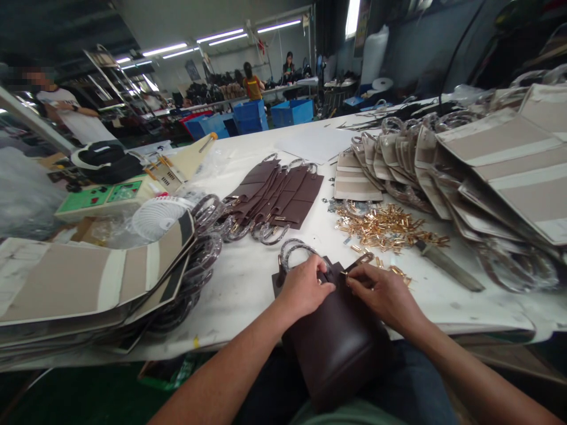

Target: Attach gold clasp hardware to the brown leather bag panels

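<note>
A dark brown handbag (339,348) leans between my lap and the table edge, its plastic-wrapped handle (297,247) standing up at the top. My left hand (305,286) is closed on the bag's upper edge, thumb and fingers pinching the material. Between the thumb and fingertips of my right hand (383,292) is a small gold metal fitting (344,273), held close to the bag's top edge. Just beyond that hand lies a loose pile of gold metal fittings (381,227).
Brown bag panels (277,192) with wrapped handles lie mid-table. Beige panels are stacked at left (80,280) and right (500,153). A dark flat-handled tool (452,265) rests beside the fittings. A white fan (162,217) stands at left. Other people are in the background.
</note>
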### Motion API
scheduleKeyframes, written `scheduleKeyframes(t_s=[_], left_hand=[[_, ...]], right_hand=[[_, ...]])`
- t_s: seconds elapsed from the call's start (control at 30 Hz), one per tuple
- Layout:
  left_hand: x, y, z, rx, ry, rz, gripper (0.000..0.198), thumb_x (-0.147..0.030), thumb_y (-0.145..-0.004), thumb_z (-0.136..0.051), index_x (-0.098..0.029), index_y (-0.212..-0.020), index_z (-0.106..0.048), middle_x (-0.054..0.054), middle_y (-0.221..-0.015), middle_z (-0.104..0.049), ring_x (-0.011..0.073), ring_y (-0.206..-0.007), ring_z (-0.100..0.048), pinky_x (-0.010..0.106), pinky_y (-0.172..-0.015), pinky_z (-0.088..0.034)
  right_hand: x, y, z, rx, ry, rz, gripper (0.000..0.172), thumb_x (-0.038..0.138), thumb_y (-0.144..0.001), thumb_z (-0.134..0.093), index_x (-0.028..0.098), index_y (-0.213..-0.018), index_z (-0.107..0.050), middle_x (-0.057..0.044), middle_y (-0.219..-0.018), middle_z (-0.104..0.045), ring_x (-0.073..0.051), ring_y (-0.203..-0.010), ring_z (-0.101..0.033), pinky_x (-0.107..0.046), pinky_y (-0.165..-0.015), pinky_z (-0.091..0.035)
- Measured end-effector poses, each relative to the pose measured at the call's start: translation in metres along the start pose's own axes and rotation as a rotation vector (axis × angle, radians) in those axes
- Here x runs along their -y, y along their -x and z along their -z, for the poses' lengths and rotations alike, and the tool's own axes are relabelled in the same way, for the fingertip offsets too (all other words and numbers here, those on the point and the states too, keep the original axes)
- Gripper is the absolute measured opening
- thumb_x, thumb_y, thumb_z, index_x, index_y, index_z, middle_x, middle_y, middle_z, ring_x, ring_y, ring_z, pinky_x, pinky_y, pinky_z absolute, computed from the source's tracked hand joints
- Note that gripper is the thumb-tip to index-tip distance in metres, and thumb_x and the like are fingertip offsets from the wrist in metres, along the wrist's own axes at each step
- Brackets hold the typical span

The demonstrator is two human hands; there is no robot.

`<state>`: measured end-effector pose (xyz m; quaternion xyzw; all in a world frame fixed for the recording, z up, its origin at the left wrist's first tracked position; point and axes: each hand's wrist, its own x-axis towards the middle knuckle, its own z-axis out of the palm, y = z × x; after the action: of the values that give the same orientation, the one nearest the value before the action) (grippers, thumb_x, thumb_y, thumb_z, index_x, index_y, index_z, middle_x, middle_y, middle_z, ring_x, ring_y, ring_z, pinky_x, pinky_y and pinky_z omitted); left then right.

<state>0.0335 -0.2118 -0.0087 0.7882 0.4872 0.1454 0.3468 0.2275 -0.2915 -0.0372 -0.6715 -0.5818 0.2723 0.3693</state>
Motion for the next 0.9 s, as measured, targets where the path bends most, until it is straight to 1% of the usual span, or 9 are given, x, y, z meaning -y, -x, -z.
scheduleKeyframes(t_s=[0.17,0.27,0.33,0.4,0.47,0.57,0.63,0.8,0.9], left_hand=[[-0.012,0.005,0.004,-0.024,-0.033,-0.043,0.028,-0.022,-0.074,-0.078,-0.026,-0.089,-0.055,-0.006,-0.074,-0.062,0.0156,-0.066,-0.058,0.028,-0.066,-0.036],[-0.017,0.009,0.004,-0.044,-0.001,-0.057,0.026,-0.021,-0.076,-0.079,-0.025,-0.087,-0.055,-0.006,-0.075,-0.063,0.0146,-0.067,-0.058,0.027,-0.067,-0.036],[-0.019,0.011,0.003,-0.069,0.015,-0.051,0.025,-0.022,-0.077,-0.079,-0.024,-0.085,-0.055,-0.007,-0.074,-0.062,0.0140,-0.067,-0.058,0.027,-0.067,-0.036],[-0.020,0.014,0.003,-0.089,0.027,-0.053,0.025,-0.022,-0.077,-0.079,-0.024,-0.083,-0.055,-0.007,-0.074,-0.062,0.0135,-0.067,-0.057,0.027,-0.066,-0.035],[-0.020,0.016,0.002,-0.098,0.047,-0.059,0.026,-0.021,-0.077,-0.080,-0.024,-0.081,-0.055,-0.007,-0.074,-0.062,0.0131,-0.067,-0.056,0.027,-0.066,-0.035],[-0.022,0.018,0.001,-0.099,0.079,-0.065,0.026,-0.020,-0.076,-0.081,-0.023,-0.081,-0.055,-0.007,-0.073,-0.062,0.0127,-0.065,-0.053,0.027,-0.065,-0.035],[-0.023,0.020,0.001,-0.097,0.100,-0.070,0.026,-0.020,-0.076,-0.081,-0.023,-0.080,-0.055,-0.007,-0.072,-0.061,0.0126,-0.064,-0.052,0.027,-0.064,-0.035],[-0.025,0.024,0.000,-0.092,0.158,-0.098,0.025,-0.019,-0.076,-0.080,-0.023,-0.077,-0.056,-0.006,-0.072,-0.061,0.0134,-0.066,-0.055,0.026,-0.065,-0.037],[-0.026,0.027,-0.002,-0.095,0.169,-0.117,0.025,-0.016,-0.074,-0.079,-0.023,-0.075,-0.055,-0.007,-0.069,-0.059,0.0122,-0.063,-0.052,0.026,-0.063,-0.036]], right_hand=[[-0.001,0.003,0.000,-0.021,0.043,0.063,0.014,0.036,-0.092,-0.062,0.026,-0.092,-0.073,0.001,-0.083,-0.077,-0.020,-0.075,-0.072,-0.030,-0.068,-0.051],[-0.002,0.002,-0.003,-0.003,0.051,0.087,0.017,0.035,-0.093,-0.060,0.026,-0.102,-0.072,-0.001,-0.087,-0.078,-0.021,-0.080,-0.073,-0.031,-0.072,-0.053],[-0.001,0.002,-0.003,0.011,0.065,0.118,0.022,0.033,-0.093,-0.058,0.027,-0.109,-0.071,-0.001,-0.094,-0.079,-0.021,-0.084,-0.074,-0.030,-0.075,-0.053],[0.000,0.002,-0.001,0.027,0.109,0.150,0.024,0.032,-0.094,-0.056,0.028,-0.111,-0.072,-0.001,-0.100,-0.080,-0.021,-0.086,-0.075,-0.030,-0.075,-0.053],[0.004,0.003,0.003,0.049,0.191,0.149,0.023,0.032,-0.093,-0.055,0.029,-0.109,-0.072,0.000,-0.097,-0.080,-0.021,-0.081,-0.074,-0.030,-0.072,-0.051],[0.010,0.004,0.010,0.079,0.313,0.111,0.022,0.033,-0.090,-0.056,0.031,-0.106,-0.072,0.002,-0.082,-0.078,-0.020,-0.067,-0.069,-0.030,-0.064,-0.046],[0.014,0.004,0.016,0.092,0.350,0.105,0.022,0.033,-0.089,-0.057,0.031,-0.104,-0.072,0.003,-0.077,-0.076,-0.019,-0.062,-0.066,-0.030,-0.061,-0.043],[0.021,0.003,0.024,0.121,0.341,0.153,0.022,0.031,-0.086,-0.056,0.032,-0.098,-0.074,0.002,-0.073,-0.075,-0.019,-0.063,-0.065,-0.029,-0.060,-0.040],[0.025,0.002,0.027,0.160,0.355,0.169,0.021,0.029,-0.086,-0.056,0.032,-0.096,-0.075,0.001,-0.071,-0.074,-0.020,-0.063,-0.065,-0.029,-0.061,-0.039]])
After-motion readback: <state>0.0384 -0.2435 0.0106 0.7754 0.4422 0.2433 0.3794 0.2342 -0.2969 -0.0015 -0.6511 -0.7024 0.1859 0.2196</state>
